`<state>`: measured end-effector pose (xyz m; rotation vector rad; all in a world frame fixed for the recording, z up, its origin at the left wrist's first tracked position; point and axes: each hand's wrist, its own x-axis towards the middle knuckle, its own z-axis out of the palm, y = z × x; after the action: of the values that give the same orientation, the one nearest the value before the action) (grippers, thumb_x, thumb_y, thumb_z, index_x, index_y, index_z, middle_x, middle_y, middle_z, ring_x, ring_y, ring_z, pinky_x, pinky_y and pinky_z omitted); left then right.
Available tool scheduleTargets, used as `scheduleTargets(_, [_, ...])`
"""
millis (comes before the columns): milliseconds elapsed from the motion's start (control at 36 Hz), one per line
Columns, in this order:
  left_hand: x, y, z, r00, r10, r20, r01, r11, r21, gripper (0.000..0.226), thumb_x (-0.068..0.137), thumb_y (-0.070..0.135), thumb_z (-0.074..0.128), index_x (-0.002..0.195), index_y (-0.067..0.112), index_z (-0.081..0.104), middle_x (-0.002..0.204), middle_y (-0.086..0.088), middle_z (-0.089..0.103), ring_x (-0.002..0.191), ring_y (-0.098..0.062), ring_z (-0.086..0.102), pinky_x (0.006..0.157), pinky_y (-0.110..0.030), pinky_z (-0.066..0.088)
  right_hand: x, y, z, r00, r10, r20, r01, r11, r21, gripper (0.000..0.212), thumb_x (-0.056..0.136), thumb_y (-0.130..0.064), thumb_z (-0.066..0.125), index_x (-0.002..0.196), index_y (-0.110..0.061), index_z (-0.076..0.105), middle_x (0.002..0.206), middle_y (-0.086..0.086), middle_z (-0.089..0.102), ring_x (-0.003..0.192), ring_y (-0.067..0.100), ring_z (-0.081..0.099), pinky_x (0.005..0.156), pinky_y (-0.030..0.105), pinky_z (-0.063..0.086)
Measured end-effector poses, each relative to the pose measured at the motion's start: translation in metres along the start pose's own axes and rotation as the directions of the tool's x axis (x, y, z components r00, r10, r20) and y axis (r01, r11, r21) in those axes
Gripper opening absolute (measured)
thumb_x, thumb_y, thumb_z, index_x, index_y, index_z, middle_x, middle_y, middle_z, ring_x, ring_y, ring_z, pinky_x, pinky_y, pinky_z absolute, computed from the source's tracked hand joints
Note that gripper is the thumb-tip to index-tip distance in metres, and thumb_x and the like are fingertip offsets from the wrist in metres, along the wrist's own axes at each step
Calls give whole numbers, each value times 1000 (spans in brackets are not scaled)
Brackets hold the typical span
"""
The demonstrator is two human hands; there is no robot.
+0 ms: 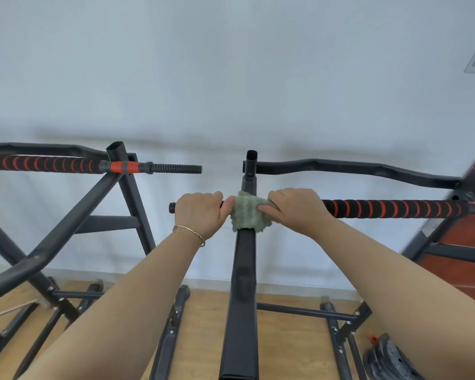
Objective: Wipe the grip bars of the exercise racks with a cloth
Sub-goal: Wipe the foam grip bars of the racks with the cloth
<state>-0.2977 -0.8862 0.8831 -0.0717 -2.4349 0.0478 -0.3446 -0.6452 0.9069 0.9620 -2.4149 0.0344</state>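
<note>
Gripping the near black foam grip bar with orange stripes [395, 209], the left hand [200, 215] curls round its bare end, likely to steady it. The right hand [296, 212] clamps the green fuzzy cloth [248, 215] onto the bar at the black metal upright post [243, 270], likely so the wipe wraps right round. Count: two striped bars, the second striped bar [39, 163] far left; one cloth; one gold bracelet [192, 231].

Two racks stand side by side on the floor [285, 338] before the wall [231, 78], the left rack [115, 204] apart from the right rack [243, 270]. On the right rack's grip bar [395, 208], the cloth [247, 212] lies over the upright post. The left hand [199, 212] grips the bar just left of the cloth, and the right hand [296, 208] holds it from the right.
</note>
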Motion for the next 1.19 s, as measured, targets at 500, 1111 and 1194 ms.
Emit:
scheduleTargets(500, [-1, 2, 1, 999, 44, 2, -44, 999, -8, 52, 98, 37, 21, 55, 16, 38, 41, 3, 33, 36, -24, 28, 46, -26, 19, -5, 16, -20, 896, -271, 352, 334, 934, -130, 43, 69, -7, 84, 110, -6, 70, 87, 10, 61, 70, 30, 61, 43, 35, 49])
scheduleTargets(1111, [46, 90, -6, 827, 395, 401, -469, 878, 102, 25, 91, 13, 42, 114, 21, 34, 71, 8, 44, 70, -25, 48, 66, -35, 30, -30, 37, -17, 981, 22, 191, -17, 999, -28, 56, 97, -61, 21, 95, -18, 57, 80, -6, 61, 67, 19, 58, 54, 31, 39])
scheduleTargets(1194, [46, 89, -8, 823, 418, 384, -487, 868, 99, 24, 90, 9, 38, 109, 21, 30, 66, 8, 36, 67, -26, 47, 67, -34, 31, -29, 36, -5, 999, 4, -40, -6, 999, -43, 45, 101, -43, 29, 74, -16, 53, 57, -4, 53, 43, 21, 49, 40, 27, 30])
